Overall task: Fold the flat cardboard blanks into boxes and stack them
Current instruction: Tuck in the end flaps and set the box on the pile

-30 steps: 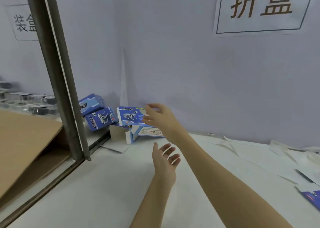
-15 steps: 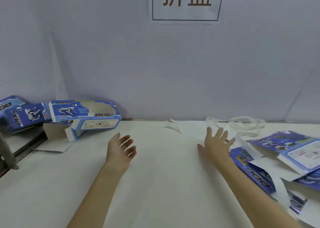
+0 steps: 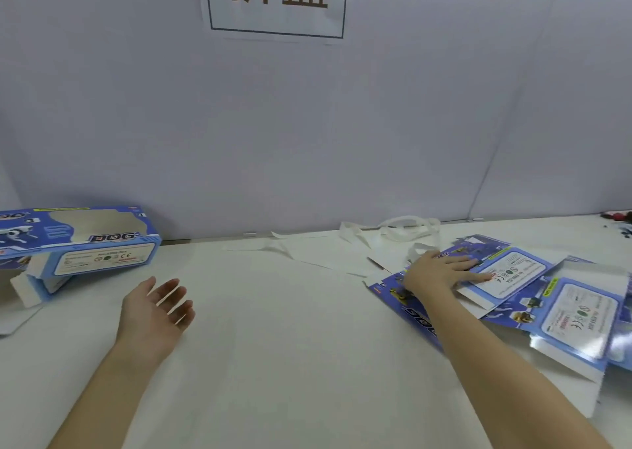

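The right hand has moved from the bare surface onto the top flat blank, fingers flat; the left hand has barely shifted.

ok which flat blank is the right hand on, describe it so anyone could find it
Start at the white paper sign on the wall, then drop to the white table's right side, where blue printed flat cardboard blanks lie overlapping. The right hand rests flat on the topmost blank, the one farthest back, its white label panel facing up.
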Demonstrator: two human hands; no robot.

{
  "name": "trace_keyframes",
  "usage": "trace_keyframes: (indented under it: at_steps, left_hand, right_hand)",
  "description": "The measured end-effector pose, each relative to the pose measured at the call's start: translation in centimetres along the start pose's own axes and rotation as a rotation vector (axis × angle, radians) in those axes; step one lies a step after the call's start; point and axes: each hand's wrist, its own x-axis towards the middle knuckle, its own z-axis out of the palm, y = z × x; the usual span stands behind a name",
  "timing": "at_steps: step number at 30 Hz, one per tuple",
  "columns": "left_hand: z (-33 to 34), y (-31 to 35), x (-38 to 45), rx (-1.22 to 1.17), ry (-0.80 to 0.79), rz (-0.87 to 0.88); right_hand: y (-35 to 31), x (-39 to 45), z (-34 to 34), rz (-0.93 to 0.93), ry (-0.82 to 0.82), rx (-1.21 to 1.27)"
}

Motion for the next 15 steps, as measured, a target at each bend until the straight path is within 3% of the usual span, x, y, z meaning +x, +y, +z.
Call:
trace_keyframes:
  at_steps: [6,10,15]
  left_hand:
    - [0.2,0.0,-0.2,0.006,-0.010,-0.009]
    - [0.5,-0.2,-0.3,0.006,-0.012,-0.019]
    - [1.2,-1.1,-0.6,0.060,-0.025,-0.035]
  right_hand:
    - [1.5,1.4,-0.4,0.072,0.058,-0.007]
    - [1.3,1.5,-1.3,-0.010,0.309,0.026]
    - [-1.9,-0.1,-4.2,-0.270,0.672,0.002]
